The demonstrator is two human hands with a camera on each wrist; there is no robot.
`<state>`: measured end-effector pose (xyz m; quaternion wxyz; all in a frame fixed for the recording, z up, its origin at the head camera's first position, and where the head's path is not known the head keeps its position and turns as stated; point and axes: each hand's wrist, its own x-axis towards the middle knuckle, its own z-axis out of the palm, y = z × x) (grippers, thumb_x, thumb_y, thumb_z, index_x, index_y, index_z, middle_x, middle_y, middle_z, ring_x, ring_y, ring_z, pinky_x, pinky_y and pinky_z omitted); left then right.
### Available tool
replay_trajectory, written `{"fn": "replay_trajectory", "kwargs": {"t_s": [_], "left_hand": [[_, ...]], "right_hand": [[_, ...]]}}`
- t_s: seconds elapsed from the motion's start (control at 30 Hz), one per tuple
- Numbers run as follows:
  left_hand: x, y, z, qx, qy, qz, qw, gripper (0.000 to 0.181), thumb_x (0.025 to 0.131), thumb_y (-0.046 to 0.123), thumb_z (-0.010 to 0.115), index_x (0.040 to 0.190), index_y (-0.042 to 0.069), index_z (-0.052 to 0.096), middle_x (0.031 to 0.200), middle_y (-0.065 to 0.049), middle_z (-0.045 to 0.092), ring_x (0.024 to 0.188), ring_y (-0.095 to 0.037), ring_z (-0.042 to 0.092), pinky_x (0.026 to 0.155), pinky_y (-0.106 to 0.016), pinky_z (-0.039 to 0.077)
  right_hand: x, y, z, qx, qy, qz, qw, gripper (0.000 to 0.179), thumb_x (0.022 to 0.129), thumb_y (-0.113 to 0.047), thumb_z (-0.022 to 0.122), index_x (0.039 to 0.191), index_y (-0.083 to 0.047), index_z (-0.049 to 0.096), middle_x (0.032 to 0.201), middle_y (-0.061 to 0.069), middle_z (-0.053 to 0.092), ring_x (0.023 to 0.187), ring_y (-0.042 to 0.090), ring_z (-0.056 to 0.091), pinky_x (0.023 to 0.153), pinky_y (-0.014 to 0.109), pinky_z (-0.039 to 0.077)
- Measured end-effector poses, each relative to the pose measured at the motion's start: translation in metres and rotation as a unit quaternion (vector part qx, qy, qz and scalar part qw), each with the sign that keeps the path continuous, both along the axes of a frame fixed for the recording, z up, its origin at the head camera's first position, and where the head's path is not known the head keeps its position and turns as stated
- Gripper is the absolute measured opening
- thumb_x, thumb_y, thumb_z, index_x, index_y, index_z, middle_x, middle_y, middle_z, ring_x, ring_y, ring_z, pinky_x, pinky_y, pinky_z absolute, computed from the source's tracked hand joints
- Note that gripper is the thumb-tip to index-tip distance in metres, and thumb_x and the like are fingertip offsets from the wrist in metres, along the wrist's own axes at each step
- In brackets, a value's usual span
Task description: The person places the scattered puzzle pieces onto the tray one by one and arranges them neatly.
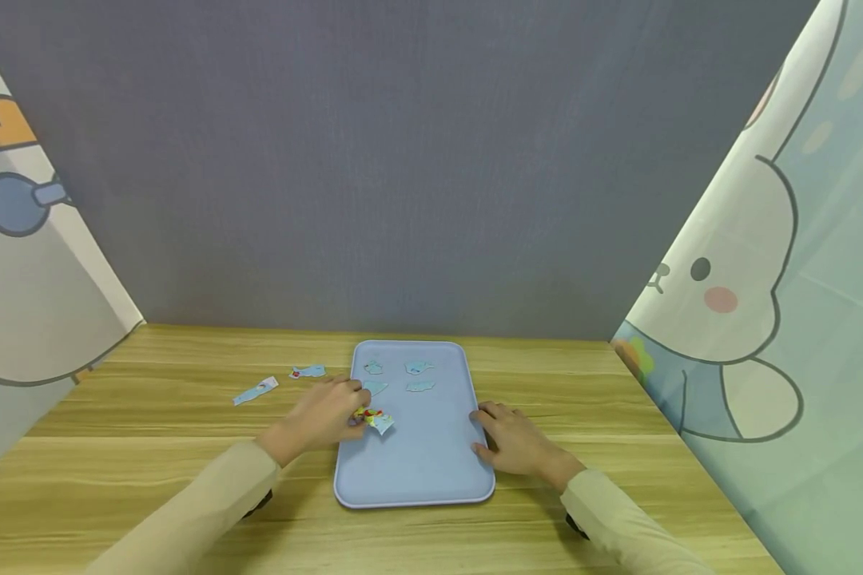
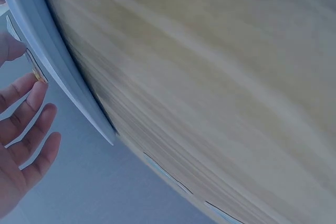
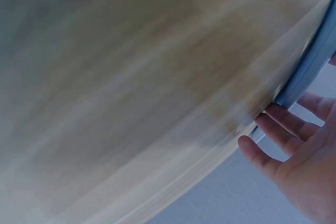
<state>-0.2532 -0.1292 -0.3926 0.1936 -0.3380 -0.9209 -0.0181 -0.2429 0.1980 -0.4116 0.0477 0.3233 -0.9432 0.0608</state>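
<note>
My left hand (image 1: 327, 410) pinches a flat, irregular picture piece (image 1: 379, 420) with red, yellow and light-blue print, over the left side of a pale blue tray (image 1: 417, 471). In the left wrist view, its thin edge (image 2: 39, 74) shows between thumb and forefinger, the other fingers spread. Across the tray, my right hand (image 1: 518, 443) touches the right rim with loosely extended fingers. Several light-blue pieces lie in the tray's far half, among them one piece (image 1: 420, 386) and another (image 1: 419, 367). The left hand partly covers the held piece.
Left of the tray, on the wooden table (image 1: 187, 447), lie a long strip-like piece (image 1: 256, 390) and a smaller piece (image 1: 307, 371). A dark grey panel (image 1: 374, 176) stands behind the table. Cartoon-printed cloth (image 1: 820, 359) hangs at both sides.
</note>
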Motion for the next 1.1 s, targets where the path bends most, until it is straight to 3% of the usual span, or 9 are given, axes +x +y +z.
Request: {"fn": "replay_trajectory", "kwargs": {"t_s": [0.43, 0.87, 1.1], "left_hand": [[-0.013, 0.027, 0.002, 0.009, -0.020, 0.006, 0.9997, 0.014, 0.066, 0.024, 0.068, 0.064, 0.016, 0.057, 0.063, 0.009, 0.049, 0.060, -0.009, 0.043, 0.051, -0.024, 0.038], [-0.019, 0.055, 0.006, 0.005, -0.040, 0.030, 0.9988, 0.015, 0.067, 0.025, 0.071, 0.075, 0.013, 0.066, 0.071, 0.004, 0.062, 0.061, -0.011, 0.048, 0.055, -0.027, 0.043], [-0.022, 0.068, 0.007, 0.003, -0.066, 0.045, 0.9968, 0.015, 0.067, 0.024, 0.071, 0.065, 0.015, 0.059, 0.064, 0.005, 0.056, 0.057, -0.011, 0.041, 0.052, -0.027, 0.038]], "right_hand": [[0.000, -0.001, -0.001, -0.005, -0.008, -0.001, 1.0000, 0.046, 0.086, -0.033, 0.058, 0.122, -0.005, 0.053, 0.126, 0.014, 0.050, 0.116, 0.030, 0.048, 0.089, 0.054, 0.042], [0.000, 0.000, 0.000, -0.002, -0.014, -0.007, 0.9999, 0.047, 0.087, -0.034, 0.057, 0.124, -0.006, 0.052, 0.128, 0.014, 0.049, 0.118, 0.031, 0.047, 0.091, 0.055, 0.041], [-0.001, 0.000, 0.000, 0.000, -0.012, -0.007, 0.9999, 0.047, 0.087, -0.035, 0.057, 0.123, -0.006, 0.052, 0.128, 0.013, 0.049, 0.118, 0.030, 0.048, 0.091, 0.054, 0.042]]}}
